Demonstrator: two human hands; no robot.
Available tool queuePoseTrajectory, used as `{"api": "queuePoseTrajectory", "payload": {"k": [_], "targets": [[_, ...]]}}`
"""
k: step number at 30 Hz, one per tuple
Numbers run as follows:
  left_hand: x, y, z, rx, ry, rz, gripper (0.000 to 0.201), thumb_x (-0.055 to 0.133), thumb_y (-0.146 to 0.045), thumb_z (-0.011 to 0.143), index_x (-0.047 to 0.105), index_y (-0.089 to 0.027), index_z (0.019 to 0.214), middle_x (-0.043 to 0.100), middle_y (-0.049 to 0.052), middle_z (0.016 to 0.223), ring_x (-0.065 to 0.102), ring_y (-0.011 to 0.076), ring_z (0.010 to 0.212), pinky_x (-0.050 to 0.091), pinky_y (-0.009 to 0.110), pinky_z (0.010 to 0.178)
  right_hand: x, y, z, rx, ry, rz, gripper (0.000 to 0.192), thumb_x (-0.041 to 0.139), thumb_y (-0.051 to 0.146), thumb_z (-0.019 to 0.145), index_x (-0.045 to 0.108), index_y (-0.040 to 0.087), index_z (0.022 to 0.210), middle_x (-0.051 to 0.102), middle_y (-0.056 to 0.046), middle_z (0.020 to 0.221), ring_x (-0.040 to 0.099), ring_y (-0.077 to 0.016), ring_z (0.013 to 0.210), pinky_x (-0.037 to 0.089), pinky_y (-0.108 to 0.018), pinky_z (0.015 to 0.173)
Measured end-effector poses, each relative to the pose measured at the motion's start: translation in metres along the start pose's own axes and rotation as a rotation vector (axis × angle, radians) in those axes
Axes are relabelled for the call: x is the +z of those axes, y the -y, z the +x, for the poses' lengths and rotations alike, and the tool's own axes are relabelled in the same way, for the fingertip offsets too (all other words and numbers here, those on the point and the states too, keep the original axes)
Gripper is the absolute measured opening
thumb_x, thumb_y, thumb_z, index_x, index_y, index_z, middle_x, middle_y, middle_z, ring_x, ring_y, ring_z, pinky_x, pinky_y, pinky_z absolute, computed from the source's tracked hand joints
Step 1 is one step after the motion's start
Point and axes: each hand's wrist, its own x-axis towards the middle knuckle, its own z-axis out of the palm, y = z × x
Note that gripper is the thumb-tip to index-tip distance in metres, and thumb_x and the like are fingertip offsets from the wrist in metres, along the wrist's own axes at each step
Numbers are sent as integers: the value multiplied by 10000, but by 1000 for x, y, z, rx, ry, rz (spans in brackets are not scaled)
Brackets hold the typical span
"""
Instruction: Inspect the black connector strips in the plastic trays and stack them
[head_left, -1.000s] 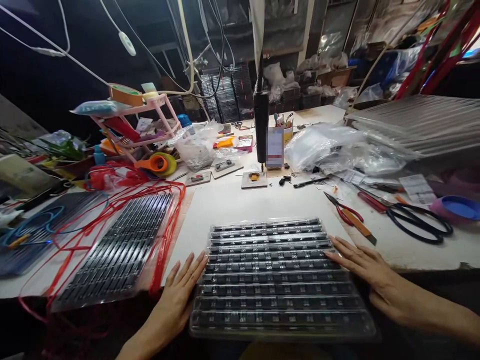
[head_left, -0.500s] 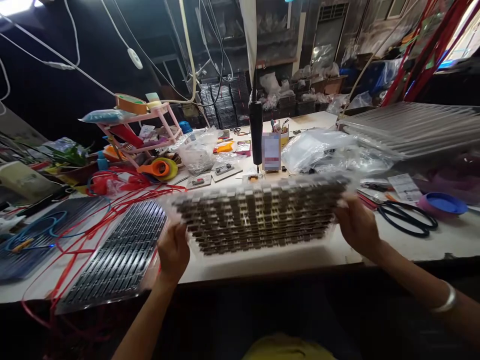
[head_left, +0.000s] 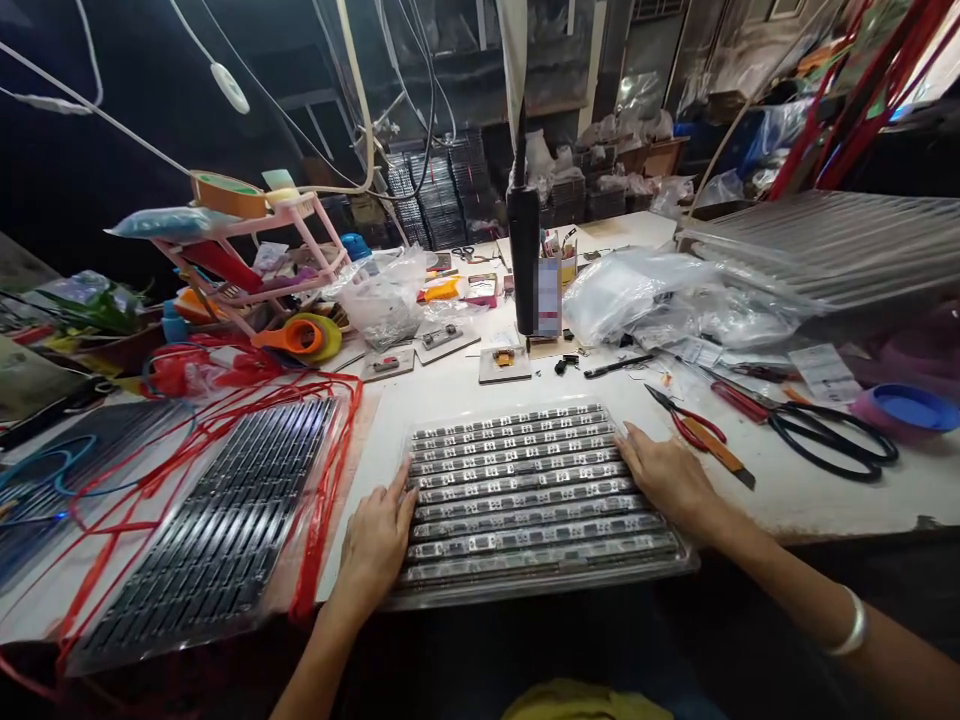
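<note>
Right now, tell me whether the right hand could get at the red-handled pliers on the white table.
Probably yes: the right hand rests on the clear plastic tray, and the red-handled pliers lie just beyond it with nothing between.

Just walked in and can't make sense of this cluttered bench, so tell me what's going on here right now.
A person sits at a white worktable with both hands on a clear plastic tray of component strips lying flat at the near edge. The left hand rests against its left side, the right hand on its right side. A second tray wrapped in red cord lies to the left; red-handled pliers and black scissors lie to the right.
</note>
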Motion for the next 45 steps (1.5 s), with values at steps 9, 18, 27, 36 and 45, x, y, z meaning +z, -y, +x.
{"api": "queuePoseTrajectory", "payload": {"k": [9,18,27,36,45], "targets": [[-15,-17,14,15,100,307,521,253,-362,970,368,-143,1429,663,120,960,601,274,928,423,388,804,1,2,22,-132,-153,-112,492,264,299,976,438,67,1374,681,-200,1011,630,-310,962,398,-466,859],[-8,-19,5,-9,-13,345,508,265,-374,964,399,-187,1416,574,136,1074,512,301,999,400,442,846,15,29,1,-958,-197,8,788,383,660,866,324,143,1459,260,-174,1529,174,-344,1421,211,-530,1085],[3,-9,3,-27,-180,79,467,372,-358,930,534,-146,1313,571,113,927,513,270,899,413,420,845,13,37,-16,-920,-165,-2,830,513,574,815,329,72,1449,148,-240,1537,76,-409,1420,110,-605,1099],[5,0,2,-39,-46,-81,486,297,-336,950,446,-180,1386,547,106,963,477,263,950,386,448,864,1,26,10,-852,-33,87,720,293,613,918,172,221,1510,210,-126,1549,168,-270,1433,217,-528,1102],[-21,37,-6,186,206,-334,540,436,-333,903,361,-233,1429,552,45,1093,533,166,1047,412,312,978,20,12,9,-657,-154,17,606,242,551,949,412,211,1421,305,-85,1520,235,-267,1416,268,-499,1081]]}}
